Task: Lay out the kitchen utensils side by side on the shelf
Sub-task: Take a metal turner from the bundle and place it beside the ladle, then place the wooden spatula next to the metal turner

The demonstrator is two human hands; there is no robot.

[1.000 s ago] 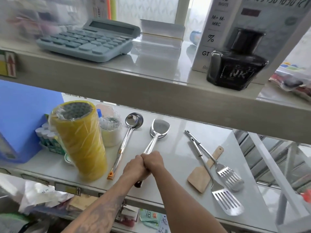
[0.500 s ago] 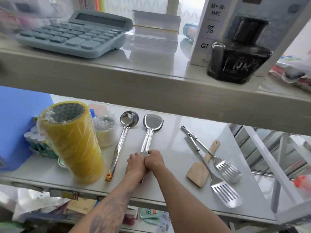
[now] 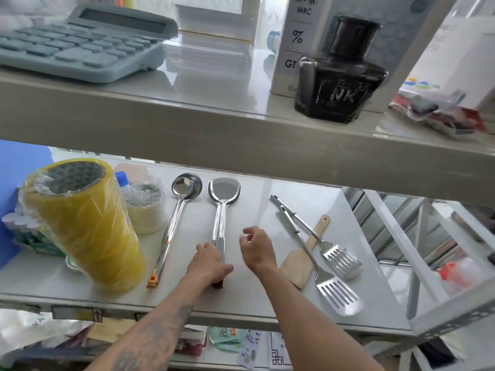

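Lower shelf, pale glossy surface. Far left: tall yellow roll of tape in clear wrap, a smaller white wrapped roll behind it.

Utensils laid out so far: polished steel ladle, bowl far, orange-tipped handle near, leaning slightly left. Just right of it, plain steel spatula, blade far, handle running near and close to straight.

Left hand rests on the near end of the spatula handle, fingers laid loosely over it, not wrapped tight; the dark handle tip shows under the palm. Right hand is off the spatula, just to its right, fingers half curled and holding nothing.

Right group is not sorted: two slotted steel turners, handles crossing at the far end, heads near, lying over a small wooden spatula.

Judgement: spatula placement about done; the crossed group is next.

How to do it well:
- Let the left hand slide off along the handle, not sideways, so the spatula stays parallel to the ladle.
- Lift the upper turner first; dragging it would pull the others.
- Set each one blade far, handle near, with gaps like that between ladle and spatula.
- Steel on a glossy shelf slides easily; set down flat.
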